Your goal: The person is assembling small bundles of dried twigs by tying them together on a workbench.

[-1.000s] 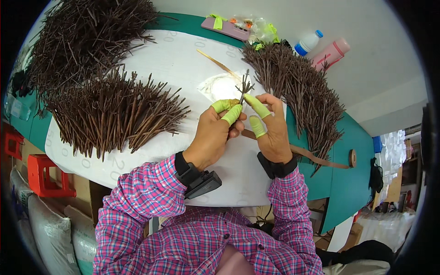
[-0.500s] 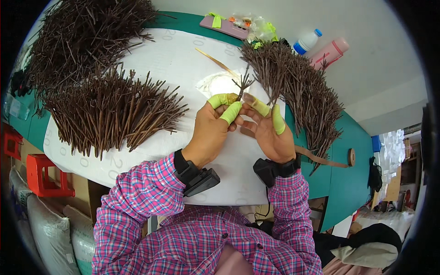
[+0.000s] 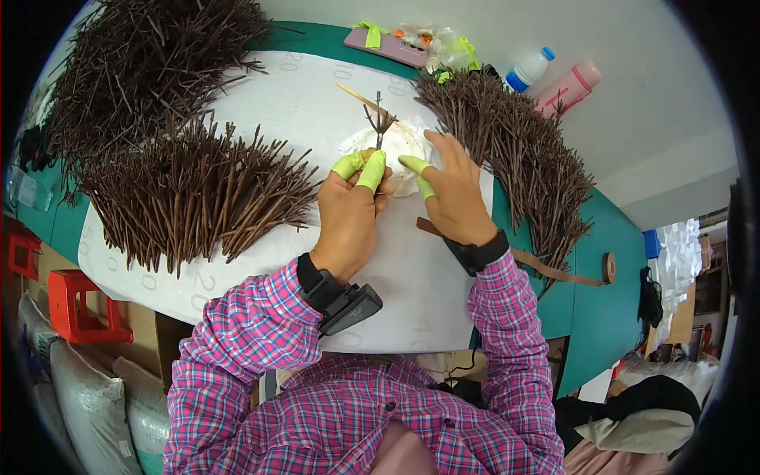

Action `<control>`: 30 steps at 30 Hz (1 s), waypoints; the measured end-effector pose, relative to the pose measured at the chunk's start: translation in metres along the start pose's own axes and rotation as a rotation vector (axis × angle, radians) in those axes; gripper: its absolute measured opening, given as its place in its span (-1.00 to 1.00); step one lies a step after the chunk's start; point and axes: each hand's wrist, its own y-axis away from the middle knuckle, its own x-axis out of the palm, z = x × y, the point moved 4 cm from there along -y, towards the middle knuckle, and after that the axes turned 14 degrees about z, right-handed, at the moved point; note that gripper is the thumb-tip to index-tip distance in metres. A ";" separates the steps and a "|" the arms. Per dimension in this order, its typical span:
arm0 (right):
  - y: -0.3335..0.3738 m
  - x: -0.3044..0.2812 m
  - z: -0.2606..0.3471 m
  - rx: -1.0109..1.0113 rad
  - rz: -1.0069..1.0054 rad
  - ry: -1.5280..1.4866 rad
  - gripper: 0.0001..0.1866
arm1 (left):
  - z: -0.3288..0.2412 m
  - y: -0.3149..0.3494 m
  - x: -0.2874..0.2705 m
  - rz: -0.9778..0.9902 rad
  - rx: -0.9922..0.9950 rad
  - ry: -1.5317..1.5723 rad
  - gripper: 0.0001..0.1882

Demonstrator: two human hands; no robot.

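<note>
My left hand [image 3: 348,210] pinches the stem of a small brown branched twig [image 3: 380,123] between green-wrapped thumb and forefinger. The twig stands upright with its forked tips pointing away from me. To its right, my right hand [image 3: 459,194] is open and apart from the twig, fingers stretched forward over the edge of a white, wet-looking patch [image 3: 408,146]. It also wears green finger wraps. A thin yellowish stick [image 3: 356,94] lies at the far side of that patch. A brown strip of tape [image 3: 546,269] runs from under my right wrist to its roll [image 3: 609,268].
Twig bundles lie at the left [image 3: 190,198] and right [image 3: 514,150], with a tangled heap [image 3: 150,71] far left. Behind are a mauve case [image 3: 388,47], a white bottle [image 3: 530,70] and a pink flask [image 3: 570,87]. A red stool [image 3: 87,309] stands below the table's left edge.
My left hand has shifted left with the twig. My right hand has come away from the twig and turned over, its fingers now reaching forward over the white patch.
</note>
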 end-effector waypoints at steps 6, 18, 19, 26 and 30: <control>-0.008 0.002 0.002 -0.017 0.032 0.035 -0.56 | 0.001 0.001 -0.001 -0.042 -0.054 -0.042 -0.87; 0.005 -0.021 0.013 -0.101 -0.191 -0.335 -0.55 | 0.011 0.002 0.000 -0.005 -0.171 0.036 -0.87; 0.005 -0.022 0.015 -0.111 -0.181 -0.199 -0.57 | 0.012 0.002 0.000 0.006 -0.181 0.047 -0.86; 0.013 -0.021 0.005 -0.064 -0.205 -0.157 -0.63 | 0.013 0.003 0.003 0.087 -0.236 0.111 -0.88; 0.012 -0.013 0.006 0.027 -0.093 -0.995 -0.64 | 0.014 0.002 0.004 0.118 -0.210 0.068 -0.88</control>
